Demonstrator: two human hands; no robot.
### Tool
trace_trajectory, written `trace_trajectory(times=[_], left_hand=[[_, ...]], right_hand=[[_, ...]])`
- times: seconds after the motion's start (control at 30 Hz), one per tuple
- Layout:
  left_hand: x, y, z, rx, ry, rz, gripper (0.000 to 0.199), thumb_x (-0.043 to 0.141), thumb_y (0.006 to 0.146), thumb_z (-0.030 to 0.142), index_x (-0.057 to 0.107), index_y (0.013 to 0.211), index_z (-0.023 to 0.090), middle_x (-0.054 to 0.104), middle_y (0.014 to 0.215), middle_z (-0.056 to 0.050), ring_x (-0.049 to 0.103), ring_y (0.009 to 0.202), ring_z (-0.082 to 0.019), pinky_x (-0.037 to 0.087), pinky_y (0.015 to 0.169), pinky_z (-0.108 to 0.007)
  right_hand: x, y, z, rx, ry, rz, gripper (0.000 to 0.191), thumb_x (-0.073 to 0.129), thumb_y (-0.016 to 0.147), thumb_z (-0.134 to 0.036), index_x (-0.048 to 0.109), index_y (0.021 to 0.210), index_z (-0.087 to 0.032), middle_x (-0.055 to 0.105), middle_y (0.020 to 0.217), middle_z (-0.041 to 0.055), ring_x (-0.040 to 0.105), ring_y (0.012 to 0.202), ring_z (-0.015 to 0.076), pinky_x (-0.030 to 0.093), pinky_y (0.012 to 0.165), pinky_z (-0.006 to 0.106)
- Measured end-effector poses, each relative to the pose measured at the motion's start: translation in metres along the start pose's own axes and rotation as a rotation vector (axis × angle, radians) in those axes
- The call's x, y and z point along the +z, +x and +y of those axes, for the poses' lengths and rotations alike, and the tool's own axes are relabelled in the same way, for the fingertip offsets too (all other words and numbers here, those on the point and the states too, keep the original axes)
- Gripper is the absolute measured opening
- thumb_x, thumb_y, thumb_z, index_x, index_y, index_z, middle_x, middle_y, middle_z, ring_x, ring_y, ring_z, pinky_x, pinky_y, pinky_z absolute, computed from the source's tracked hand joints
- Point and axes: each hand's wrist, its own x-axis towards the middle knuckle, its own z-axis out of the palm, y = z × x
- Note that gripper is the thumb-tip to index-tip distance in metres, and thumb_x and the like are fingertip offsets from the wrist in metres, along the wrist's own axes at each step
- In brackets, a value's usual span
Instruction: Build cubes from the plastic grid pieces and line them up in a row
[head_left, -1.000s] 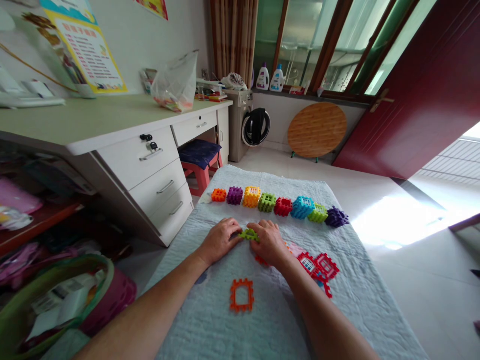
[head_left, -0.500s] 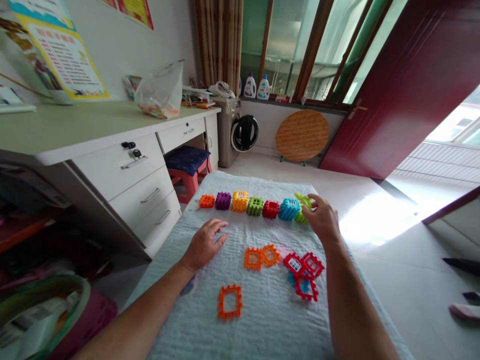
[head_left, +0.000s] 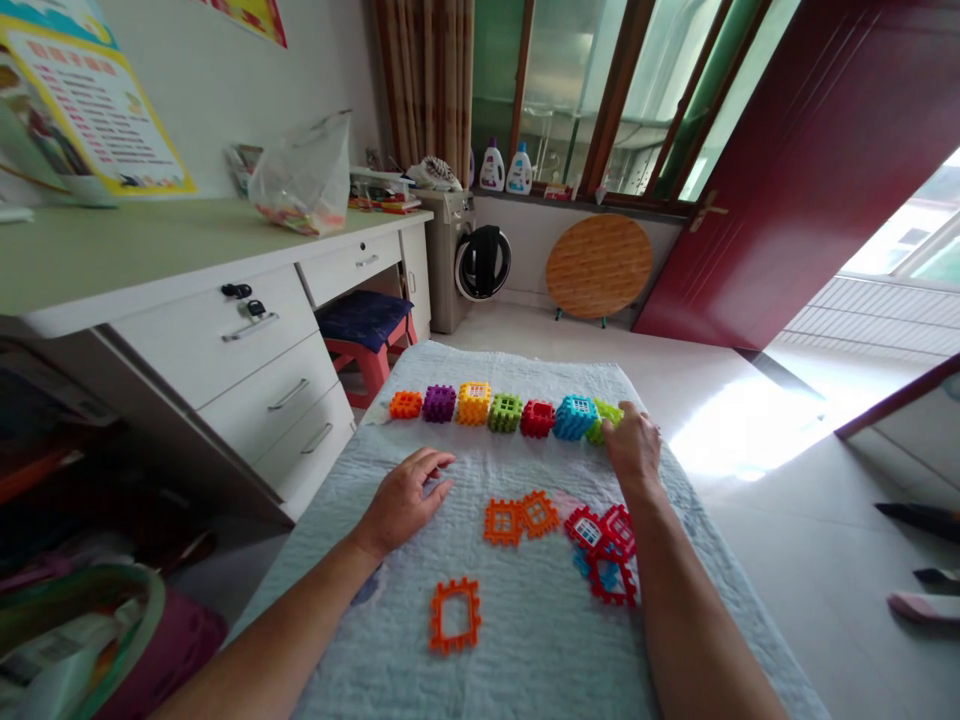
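Lime piece point(head_left: 610, 410) now sits lower, by the right hand point(head_left: 635, 447).

Notched plastic toy panels, on light-blue cloth point(head_left: 525, 650). Far row, left to right, grouped by colour: orange stack point(head_left: 405, 405); purple stack point(head_left: 439, 403); yellow stack point(head_left: 474, 408), topped with a white lattice; green stack point(head_left: 505, 413); red stack point(head_left: 538, 419); blue stack point(head_left: 574, 418), likewise white-latticed; lime-green stack point(head_left: 602, 421), partly hidden by the right hand point(head_left: 634, 440). Nearer, lying flat: two orange window panels point(head_left: 502, 522), edge to edge; overlapping red panels point(head_left: 587, 529), with blue pieces point(head_left: 581, 562) beneath; one open-centred orange frame point(head_left: 435, 620), nearest and apart.
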Motion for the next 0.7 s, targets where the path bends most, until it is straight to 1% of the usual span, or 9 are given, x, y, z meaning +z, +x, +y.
trace_trajectory(times=[0.27, 0.37, 0.43, 0.47, 0.53, 0.6, 0.63, 0.67, 0.7], left_hand=[[-0.001, 0.001, 0.002, -0.013, -0.006, -0.025, 0.025, 0.056, 0.082, 0.02, 0.059, 0.106, 0.019, 0.061, 0.098, -0.004, 0.06, 0.08, -0.015, 0.051, 0.077, -0.028], [-0.001, 0.001, 0.001, -0.016, -0.008, -0.039, 0.024, 0.055, 0.082, 0.02, 0.059, 0.106, 0.02, 0.061, 0.099, -0.004, 0.06, 0.08, -0.015, 0.051, 0.077, -0.028], [-0.001, 0.0, 0.001, -0.017, -0.008, -0.042, 0.024, 0.055, 0.082, 0.02, 0.059, 0.106, 0.02, 0.061, 0.099, -0.004, 0.06, 0.079, -0.014, 0.051, 0.077, -0.028], [-0.001, 0.0, 0.001, -0.015, -0.004, -0.042, 0.023, 0.055, 0.082, 0.02, 0.06, 0.105, 0.02, 0.061, 0.098, -0.004, 0.06, 0.078, -0.014, 0.051, 0.076, -0.028], [-0.001, 0.0, 0.002, -0.007, 0.008, -0.039, 0.023, 0.056, 0.081, 0.019, 0.06, 0.104, 0.02, 0.061, 0.097, -0.003, 0.06, 0.077, -0.014, 0.05, 0.075, -0.027], [-0.001, 0.0, 0.002, 0.0, 0.019, -0.036, 0.022, 0.056, 0.081, 0.018, 0.06, 0.102, 0.02, 0.062, 0.096, -0.003, 0.06, 0.077, -0.014, 0.05, 0.075, -0.027], [-0.001, 0.0, 0.002, 0.002, 0.021, -0.034, 0.021, 0.056, 0.081, 0.017, 0.061, 0.101, 0.019, 0.062, 0.095, -0.003, 0.06, 0.076, -0.014, 0.05, 0.075, -0.027], [-0.001, 0.0, 0.002, 0.004, 0.02, -0.032, 0.021, 0.056, 0.081, 0.017, 0.061, 0.101, 0.019, 0.062, 0.095, -0.003, 0.06, 0.076, -0.014, 0.05, 0.075, -0.027], [-0.001, 0.0, 0.002, 0.007, 0.018, -0.032, 0.02, 0.056, 0.08, 0.017, 0.061, 0.1, 0.019, 0.062, 0.094, -0.003, 0.059, 0.076, -0.014, 0.05, 0.075, -0.027]], right_hand=[[0.009, 0.001, 0.002, -0.013, 0.054, 0.04, 0.033, 0.054, 0.081, -0.027, 0.062, 0.109, -0.014, 0.064, 0.096, 0.0141, 0.06, 0.089, 0.0247, 0.041, 0.074, 0.031], [0.005, 0.001, 0.003, -0.031, 0.107, 0.088, 0.033, 0.055, 0.079, -0.03, 0.064, 0.106, -0.015, 0.063, 0.095, 0.0126, 0.059, 0.085, 0.0239, 0.041, 0.073, 0.032], [-0.007, 0.001, 0.001, -0.057, 0.149, 0.148, 0.032, 0.055, 0.078, -0.031, 0.065, 0.104, -0.015, 0.063, 0.096, 0.012, 0.058, 0.082, 0.0233, 0.042, 0.073, 0.033], [-0.017, 0.001, 0.0, -0.075, 0.174, 0.187, 0.031, 0.055, 0.077, -0.031, 0.065, 0.102, -0.016, 0.063, 0.097, 0.0118, 0.058, 0.08, 0.0228, 0.042, 0.073, 0.034], [-0.042, 0.0, -0.005, -0.12, 0.242, 0.277, 0.028, 0.056, 0.076, -0.031, 0.066, 0.099, -0.016, 0.063, 0.099, 0.0107, 0.057, 0.074, 0.0203, 0.042, 0.073, 0.034], [-0.07, -0.005, -0.014, -0.205, 0.343, 0.34, 0.026, 0.057, 0.076, -0.03, 0.066, 0.096, -0.017, 0.064, 0.096, 0.0078, 0.054, 0.064, 0.0156, 0.043, 0.074, 0.034], [-0.083, -0.01, -0.02, -0.26, 0.398, 0.332, 0.025, 0.058, 0.076, -0.03, 0.065, 0.096, -0.018, 0.064, 0.094, 0.006, 0.052, 0.06, 0.0136, 0.043, 0.073, 0.033], [-0.093, -0.017, -0.026, -0.312, 0.453, 0.297, 0.024, 0.057, 0.077, -0.03, 0.064, 0.097, -0.018, 0.065, 0.091, 0.0044, 0.051, 0.059, 0.0127, 0.044, 0.071, 0.032], [-0.1, -0.026, -0.032, -0.361, 0.503, 0.233, 0.024, 0.057, 0.079, -0.031, 0.063, 0.098, -0.018, 0.065, 0.087, 0.0033, 0.052, 0.058, 0.0125, 0.044, 0.069, 0.031]])
